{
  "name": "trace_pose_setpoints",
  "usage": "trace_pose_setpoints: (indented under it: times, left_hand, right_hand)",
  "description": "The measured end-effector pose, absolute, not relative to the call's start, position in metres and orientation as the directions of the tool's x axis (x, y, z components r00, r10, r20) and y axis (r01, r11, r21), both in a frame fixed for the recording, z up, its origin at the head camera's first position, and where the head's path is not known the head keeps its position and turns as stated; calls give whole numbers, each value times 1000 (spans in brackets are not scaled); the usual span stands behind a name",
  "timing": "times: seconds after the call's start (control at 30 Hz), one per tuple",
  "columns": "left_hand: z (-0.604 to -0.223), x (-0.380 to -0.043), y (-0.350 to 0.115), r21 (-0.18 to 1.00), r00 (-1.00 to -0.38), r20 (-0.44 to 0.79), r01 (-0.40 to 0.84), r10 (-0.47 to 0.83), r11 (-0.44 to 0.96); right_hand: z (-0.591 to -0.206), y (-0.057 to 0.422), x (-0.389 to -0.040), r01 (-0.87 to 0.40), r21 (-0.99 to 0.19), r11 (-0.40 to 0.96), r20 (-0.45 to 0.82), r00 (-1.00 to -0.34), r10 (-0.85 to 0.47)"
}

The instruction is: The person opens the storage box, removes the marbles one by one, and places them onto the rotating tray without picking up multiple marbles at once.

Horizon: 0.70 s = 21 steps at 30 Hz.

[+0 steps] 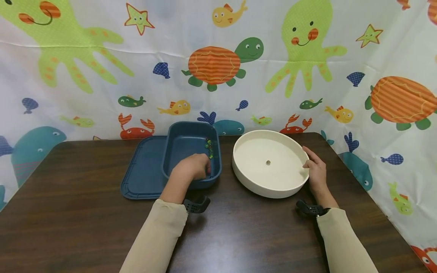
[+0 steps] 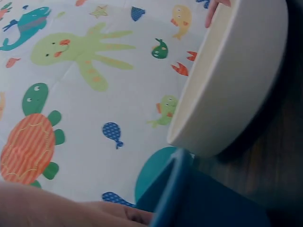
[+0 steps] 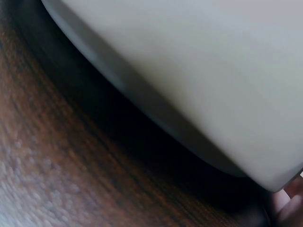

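Note:
My left hand [image 1: 196,165] reaches down into a deep blue rectangular bin [image 1: 192,126], fingers curled and pointing at its floor near the right wall. Its fingertips are hidden, so I cannot tell whether they pinch anything. Small shiny green and yellow pieces [image 1: 209,148] lie in the bin just beyond this hand. With my right hand [image 1: 315,169] I grip the right rim of a shallow round cream tray [image 1: 252,172], thumb over the inner side and fingers along the outside. One tiny roundish piece [image 1: 268,162] lies near the middle of the tray.
A flat blue lid [image 1: 143,170] lies left of the bin and partly behind it. Both containers stand on a dark wooden table [image 1: 239,235], the bin close to the tray's left. A sea-animal printed curtain [image 1: 164,34] hangs along the back and right edges.

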<state>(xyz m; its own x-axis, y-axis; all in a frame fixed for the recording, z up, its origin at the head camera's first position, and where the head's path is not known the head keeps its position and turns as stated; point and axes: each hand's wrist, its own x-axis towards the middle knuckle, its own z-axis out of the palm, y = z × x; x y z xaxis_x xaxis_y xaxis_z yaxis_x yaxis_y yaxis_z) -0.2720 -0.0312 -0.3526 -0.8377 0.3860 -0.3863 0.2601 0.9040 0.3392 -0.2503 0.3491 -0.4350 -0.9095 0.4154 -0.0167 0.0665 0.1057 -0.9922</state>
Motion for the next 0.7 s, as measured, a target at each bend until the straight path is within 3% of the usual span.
trace_pose_setpoints:
  times: [0.7]
  left_hand:
    - [-363,-280,-25,412,-904,-206,266,374,872]
  right_hand:
    - [-435,350,-250,68,-992,105,-20,-914,406]
